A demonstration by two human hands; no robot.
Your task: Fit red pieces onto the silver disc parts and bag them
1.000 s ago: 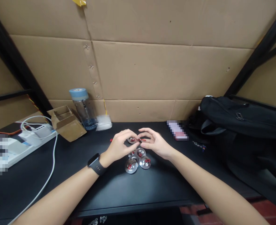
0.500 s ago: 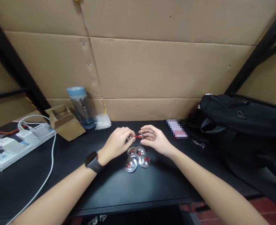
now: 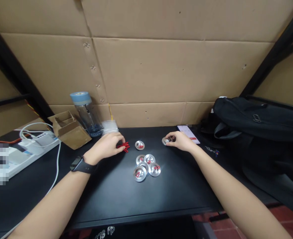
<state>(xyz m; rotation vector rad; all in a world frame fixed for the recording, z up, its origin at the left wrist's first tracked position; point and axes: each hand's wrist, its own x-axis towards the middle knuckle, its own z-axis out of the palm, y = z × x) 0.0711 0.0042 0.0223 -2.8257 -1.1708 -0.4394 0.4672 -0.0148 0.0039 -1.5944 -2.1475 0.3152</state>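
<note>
Beside the bottle, my left hand (image 3: 108,146) curls its thumb and fingers around a small bundle of red cords (image 3: 126,146) on the desk. My right hand (image 3: 178,140) grips a silver finger cymbal (image 3: 164,140) low over the desk; its fingertips partly cover it. Between my hands lies a single finger cymbal (image 3: 139,145) with red cord in its middle. Closer to me sits a cluster of several finger cymbals (image 3: 140,173), some overlapping, with short red cord loops on them.
An open cardboard box (image 3: 71,131), a blue-lidded bottle (image 3: 84,113) and a clear plastic packet (image 3: 110,126) stand at the back left. A power strip (image 3: 34,152) with white cables is farther left. To the right are a phone (image 3: 187,132), a keychain (image 3: 212,151) and a black bag (image 3: 258,122).
My hands have moved apart, left to the red cords and right toward the phone. The corded cymbal they held together is out of them; one cymbal now lies alone behind the cluster.
</note>
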